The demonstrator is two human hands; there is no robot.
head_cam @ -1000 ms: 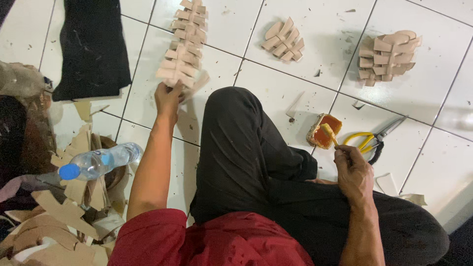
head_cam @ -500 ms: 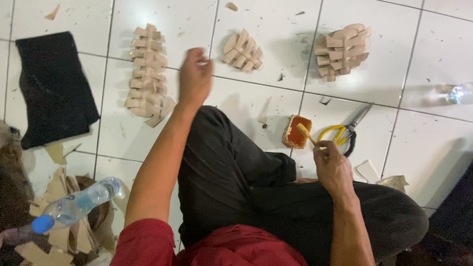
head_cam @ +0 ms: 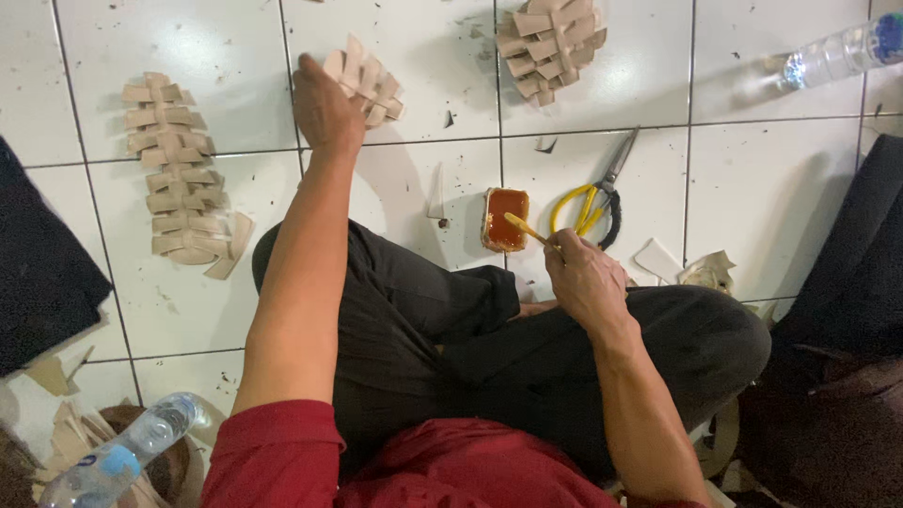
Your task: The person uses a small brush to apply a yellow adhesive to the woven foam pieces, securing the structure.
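Left hand [head_cam: 324, 108] closes on the fanned stack of tan leather pieces [head_cam: 369, 83] while right hand [head_cam: 583, 280] grips a thin yellow-handled brush [head_cam: 527, 230], tip in the small rectangular tin of amber glue [head_cam: 505, 218], so gluing a piece looks to be in hand

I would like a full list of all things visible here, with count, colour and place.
piles of cut pieces: three, tan, far floor
glue tray: one, amber, centre
stick: one, yellow, tip at tray
scissors: one, yellow handles, right of tray
bottles: two, clear, top right and bottom left
dark cloth: one, black, left edge
scraps: several, tan, bottom left
left hand: on middle pile
right hand: holds stick
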